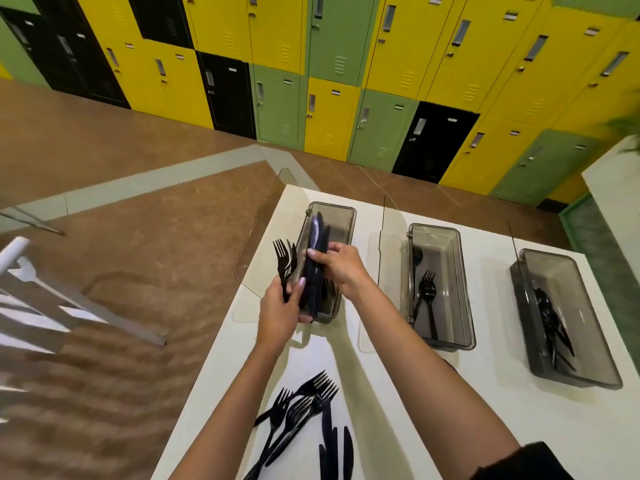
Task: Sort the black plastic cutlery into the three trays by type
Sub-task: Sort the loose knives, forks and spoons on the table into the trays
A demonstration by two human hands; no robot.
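Both hands (277, 306) (341, 266) grip knives (317, 271) over left tray (344, 216).

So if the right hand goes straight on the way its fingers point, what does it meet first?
The right hand points left and grips the knife bundle, so that comes first. Beyond it, probably the forks in the left hand, though depth is unclear.

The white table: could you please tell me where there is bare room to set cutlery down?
The widest bare patch of table lies on the near side of the middle tray and right tray. A narrower strip runs between them. Crowded: the loose pile at the near edge, and the left tray, where the left hand holds forks and the right hand knives.
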